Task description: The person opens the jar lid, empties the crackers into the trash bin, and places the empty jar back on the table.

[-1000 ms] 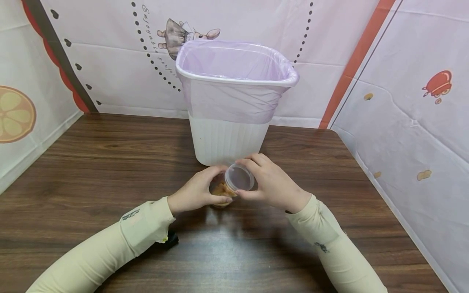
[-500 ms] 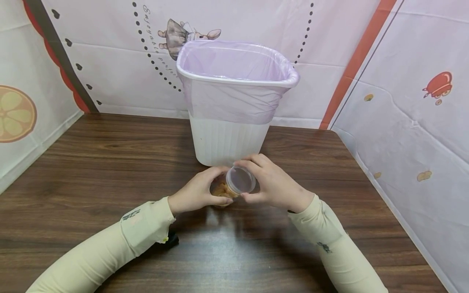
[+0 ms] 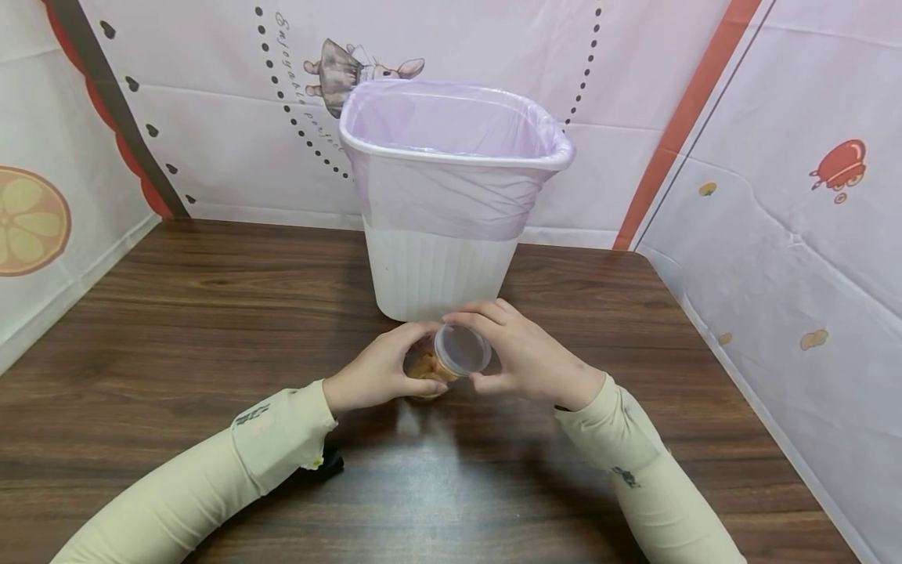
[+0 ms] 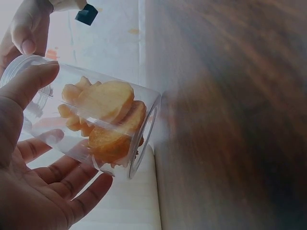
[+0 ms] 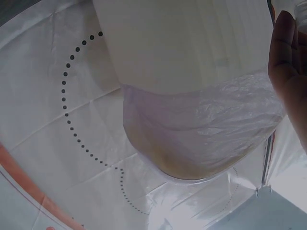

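In the head view my left hand point(image 3: 384, 366) grips a clear plastic jar point(image 4: 149, 98), its thumb and fingers on opposite sides. The jar leans to the right over the table, its base close to the tabletop in the left wrist view. Yellow-brown chunky pieces point(image 4: 109, 98) lie toward its bottom, some with bumpy edges. At the jar's top is a round translucent lid point(image 3: 463, 350). My right hand point(image 3: 539, 356) holds the lid by its rim, index finger at the far side and thumb at the near side. The right wrist view shows only part of a hand at its right edge.
A white trash bin point(image 3: 440, 270) lined with a thin purple bag point(image 3: 451, 192) stands just behind the hands. Printed cloth walls point(image 3: 761, 219) enclose the brown wooden table point(image 3: 211, 313) at back and sides. A small black object point(image 3: 328, 464) shows beneath the left sleeve.
My right hand's fingers have turned slightly round the lid, index finger to the left and thumb to the right. The left hand and the jar stay nearly still.
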A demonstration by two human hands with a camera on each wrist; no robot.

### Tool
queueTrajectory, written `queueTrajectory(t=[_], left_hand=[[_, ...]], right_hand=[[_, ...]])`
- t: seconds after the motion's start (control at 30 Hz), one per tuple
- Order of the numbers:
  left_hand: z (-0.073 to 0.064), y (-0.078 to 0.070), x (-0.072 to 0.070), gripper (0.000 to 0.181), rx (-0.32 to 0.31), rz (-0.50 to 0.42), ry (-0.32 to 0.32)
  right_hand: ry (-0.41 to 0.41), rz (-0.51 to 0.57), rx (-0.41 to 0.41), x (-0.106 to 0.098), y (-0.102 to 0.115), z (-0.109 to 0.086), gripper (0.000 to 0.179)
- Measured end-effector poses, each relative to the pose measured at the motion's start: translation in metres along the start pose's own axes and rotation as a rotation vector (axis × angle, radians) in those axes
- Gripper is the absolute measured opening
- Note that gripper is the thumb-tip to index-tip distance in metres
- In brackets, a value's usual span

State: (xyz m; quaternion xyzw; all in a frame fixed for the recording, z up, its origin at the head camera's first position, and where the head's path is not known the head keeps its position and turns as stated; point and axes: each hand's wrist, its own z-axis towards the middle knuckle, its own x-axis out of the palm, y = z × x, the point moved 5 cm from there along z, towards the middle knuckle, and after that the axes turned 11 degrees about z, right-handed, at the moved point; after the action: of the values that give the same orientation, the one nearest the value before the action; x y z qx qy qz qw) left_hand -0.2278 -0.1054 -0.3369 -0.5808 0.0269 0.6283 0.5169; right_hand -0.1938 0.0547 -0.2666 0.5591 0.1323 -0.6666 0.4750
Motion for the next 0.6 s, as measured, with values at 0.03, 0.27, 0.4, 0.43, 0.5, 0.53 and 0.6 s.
queueTrajectory(t=[0.03, 0.27, 0.4, 0.43, 0.5, 0.53, 0.6], left_hand=[[0.0000, -0.0002, 0.0000, 0.067, 0.002, 0.001, -0.002], [0.0001, -0.0009, -0.0014, 0.068, 0.000, 0.011, -0.015], [0.0002, 0.0008, -0.0021, 0.067, -0.005, 0.025, -0.027], [0.0003, 0.0014, -0.0021, 0.067, -0.005, 0.027, -0.029], [0.0005, 0.0020, -0.0020, 0.066, -0.003, 0.034, -0.034], [0.0007, 0.0022, -0.0019, 0.066, -0.004, 0.035, -0.034], [0.0010, 0.0022, -0.0019, 0.066, -0.002, 0.041, -0.038]], right_hand=[[0.002, 0.001, -0.003, -0.0001, 0.0001, 0.0000, 0.065], [-0.005, -0.004, -0.026, -0.0011, 0.0017, 0.0001, 0.064], [-0.023, -0.006, -0.027, -0.0009, 0.0026, 0.0004, 0.064], [-0.027, -0.007, -0.021, -0.0006, 0.0024, 0.0004, 0.066], [-0.036, -0.011, 0.000, -0.0001, 0.0019, 0.0005, 0.069], [-0.041, -0.013, 0.015, 0.0000, 0.0016, 0.0004, 0.069], [-0.057, -0.021, 0.055, -0.0004, 0.0006, 0.0001, 0.069]])
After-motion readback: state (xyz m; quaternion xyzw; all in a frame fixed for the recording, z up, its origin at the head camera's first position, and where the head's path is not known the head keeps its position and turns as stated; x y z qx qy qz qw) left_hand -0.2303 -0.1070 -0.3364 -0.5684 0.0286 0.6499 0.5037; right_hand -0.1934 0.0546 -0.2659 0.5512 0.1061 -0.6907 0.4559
